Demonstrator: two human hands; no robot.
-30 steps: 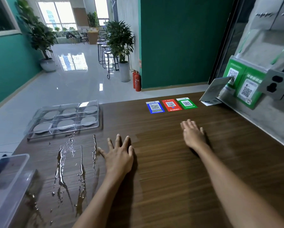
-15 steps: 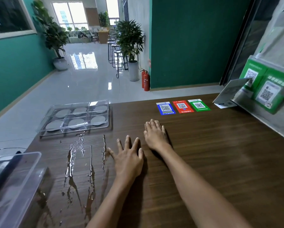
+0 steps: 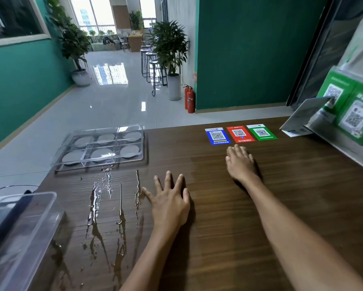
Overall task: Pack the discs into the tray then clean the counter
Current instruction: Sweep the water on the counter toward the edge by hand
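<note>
Both of your hands lie flat, palms down, on the brown wooden counter [image 3: 260,206], and neither is grasping anything. Your left hand [image 3: 169,201] has its five fingers spread wide and released, resting just to the right of the wet patch. Your right hand [image 3: 240,163] is farther out on the counter, fingers straight and held close together, its tips just short of the blue card [image 3: 217,136].

The clear tray [image 3: 71,164] sits at the far left corner of the counter. It has six compartments in two rows of three, and each one holds a single grey disc [image 3: 102,153], so you can count six discs, all inside the tray.

Between the tray and your left hand, streaks of water [image 3: 105,198] run toward you down the wood; they break into several thin lines and small drops, too many to count.

Three cards lie side by side at the far edge: the blue one, a red card [image 3: 239,133] and a green card [image 3: 261,132].

One clear plastic box [image 3: 19,232] stands at the near left corner of the counter.
</note>
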